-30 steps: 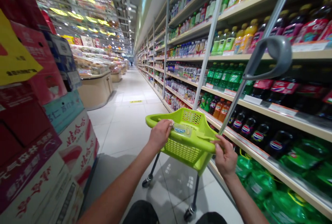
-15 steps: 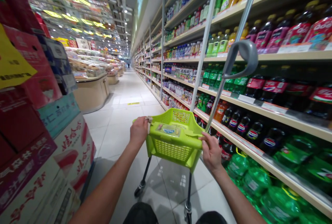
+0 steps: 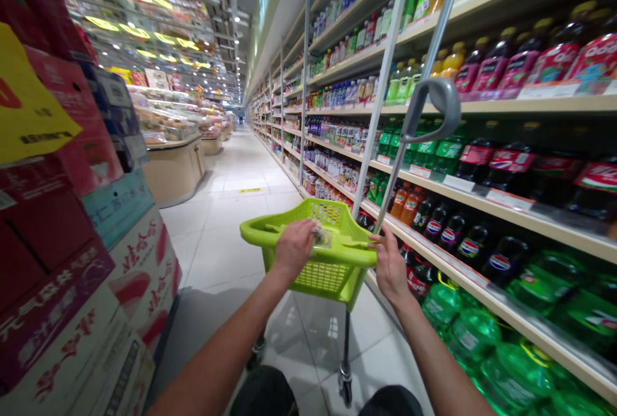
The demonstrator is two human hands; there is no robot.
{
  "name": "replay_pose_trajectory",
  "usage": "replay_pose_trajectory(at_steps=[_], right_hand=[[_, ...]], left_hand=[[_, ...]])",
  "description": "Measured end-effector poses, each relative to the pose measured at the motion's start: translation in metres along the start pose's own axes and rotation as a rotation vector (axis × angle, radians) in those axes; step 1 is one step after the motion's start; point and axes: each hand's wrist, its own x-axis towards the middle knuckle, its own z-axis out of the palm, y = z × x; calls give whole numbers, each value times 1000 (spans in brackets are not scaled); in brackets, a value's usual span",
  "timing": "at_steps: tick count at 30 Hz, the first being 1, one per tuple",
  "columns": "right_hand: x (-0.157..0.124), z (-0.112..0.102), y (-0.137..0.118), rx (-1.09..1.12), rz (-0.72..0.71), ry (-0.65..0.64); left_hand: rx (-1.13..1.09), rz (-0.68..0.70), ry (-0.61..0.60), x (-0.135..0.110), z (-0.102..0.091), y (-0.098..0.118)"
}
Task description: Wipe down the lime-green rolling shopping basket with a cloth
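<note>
In front of me stands a small lime-green shopping cart (image 3: pixel 328 280) with lattice sides and thin dark legs. My left hand (image 3: pixel 292 250) is closed on a crumpled whitish cloth (image 3: pixel 318 229), pressed to the middle of the cart's handle panel. The hand and cloth partly cover a clear-framed label (image 3: pixel 324 240) there. My right hand (image 3: pixel 389 267) grips the right end of the cart's handle, beside a tall metal pole (image 3: pixel 391 184). A grey plastic loop (image 3: pixel 434 107) is fixed on that pole.
Shelves of drink bottles (image 3: pixel 448 236) run along the right, close to the cart. Stacked drink cartons (image 3: pixel 139 262) stand close on the left. Beyond them is a rounded display counter (image 3: pixel 176 171). The white tiled floor (image 3: pixel 216 236) stretches ahead along the aisle.
My left hand has moved right with the cloth, from the handle's left end to the label in its middle. My right hand stays at the right end. The pole and loop have shifted slightly left.
</note>
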Motion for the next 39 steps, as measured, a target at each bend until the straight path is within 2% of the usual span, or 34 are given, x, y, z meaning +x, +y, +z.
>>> replay_pose_trajectory(at_steps=[2, 4, 7, 9, 10, 12, 14, 16, 18, 20, 23, 25, 26, 28, 30, 32, 34, 37, 39], right_hand=[[0, -1, -6, 108, 32, -9], [-1, 1, -12, 182, 46, -7], [-1, 2, -15, 186, 41, -11], [0, 0, -12, 166, 37, -23], [0, -2, -10, 165, 41, -36], [1, -6, -6, 182, 60, -67], [1, -8, -5, 193, 73, -77], [1, -7, -7, 173, 86, -57], [0, -3, -13, 130, 93, -17], [-1, 2, -20, 66, 75, 18], [-4, 6, -26, -29, 21, 51], [-6, 4, -24, -66, -9, 53], [-7, 2, -22, -76, -24, 46], [-8, -4, -17, -84, -47, 28], [-9, -7, -15, -93, -44, 25], [-8, -6, -17, -112, -36, 42], [-8, -3, -21, -133, -41, 75], [-8, 0, -22, -144, -57, 110], [-10, -2, -18, -136, -63, 98]], left_hand=[[33, -126, 17, 1, -5, -8], [31, -123, -52, 3, 2, 11], [-56, 104, -187, 3, 29, 67], [-82, 189, -165, 2, 44, 94], [-85, 214, -154, 1, 47, 97], [-69, 228, -125, -1, 42, 84], [-31, 185, -94, -2, 24, 52], [23, 21, -63, 0, 5, 21], [64, -113, -63, 4, -6, 9], [70, -110, -101, 4, -4, 20], [24, 79, -163, 2, 14, 57], [-7, 185, -166, -1, 21, 66], [-17, 215, -156, -3, 20, 63], [-21, 199, -111, -4, 11, 41], [15, 52, -42, -3, 0, 16], [55, -64, -16, -1, -5, 5], [64, -44, -51, -1, 0, 18], [15, 140, -107, -5, 18, 57], [-8, 232, -109, -9, 25, 68]])
